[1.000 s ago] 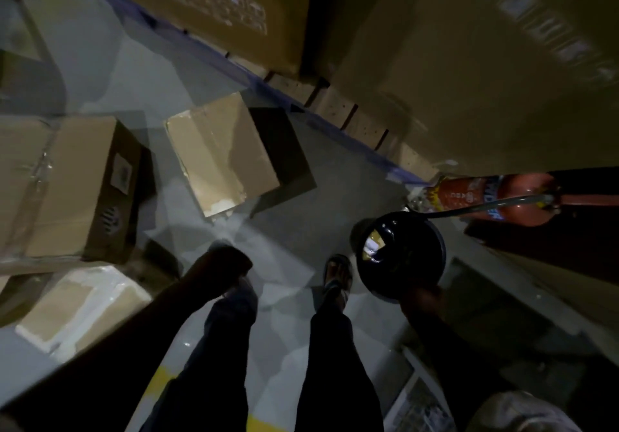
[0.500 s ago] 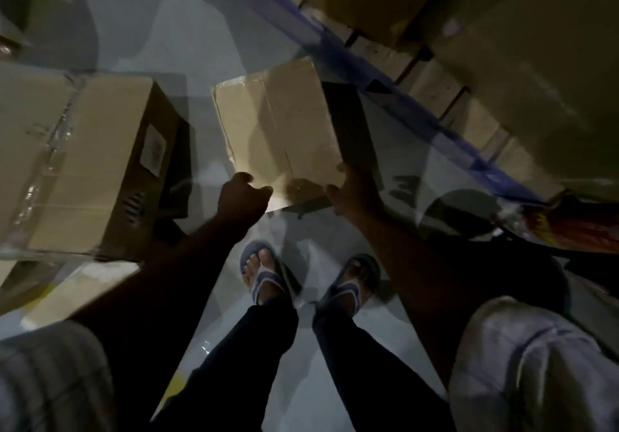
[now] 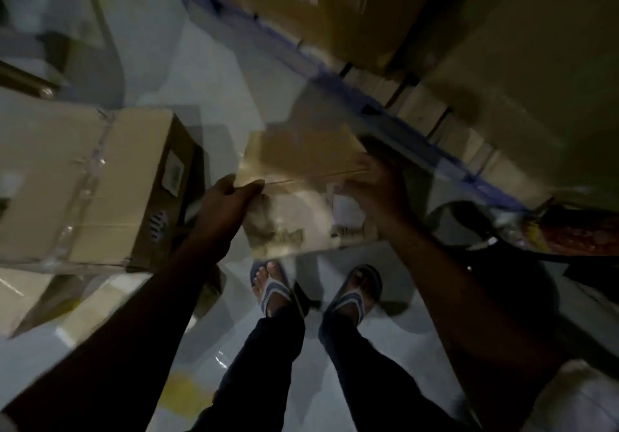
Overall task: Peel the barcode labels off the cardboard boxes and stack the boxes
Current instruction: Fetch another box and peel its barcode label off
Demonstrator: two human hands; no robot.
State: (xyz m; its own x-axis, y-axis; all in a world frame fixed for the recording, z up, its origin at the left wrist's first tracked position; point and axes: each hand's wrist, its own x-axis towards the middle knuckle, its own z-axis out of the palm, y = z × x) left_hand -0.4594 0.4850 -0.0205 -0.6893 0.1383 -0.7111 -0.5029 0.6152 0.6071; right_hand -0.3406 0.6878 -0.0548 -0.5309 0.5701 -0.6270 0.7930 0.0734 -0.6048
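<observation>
A small cardboard box (image 3: 301, 160), blurred by motion, is lifted off the floor in the middle of the head view. My left hand (image 3: 227, 204) grips its left near edge, thumb on top. My right hand (image 3: 375, 187) grips its right near edge. The box's near face looks pale, with torn paper patches. A larger taped cardboard box (image 3: 110, 190) stands to the left; a white barcode label (image 3: 172, 172) sits on its dark right side.
Big cartons (image 3: 335, 3) on a wooden pallet (image 3: 435, 120) fill the top right. A black round object (image 3: 469, 227) and an orange packet (image 3: 576, 230) lie at right. More flat cardboard (image 3: 40, 301) lies lower left. My sandalled feet (image 3: 315, 291) stand on the pale floor.
Both hands reached the small box, took hold of its near edge and lifted and tipped it toward me. Earlier the right hand held the black round object, now on the floor.
</observation>
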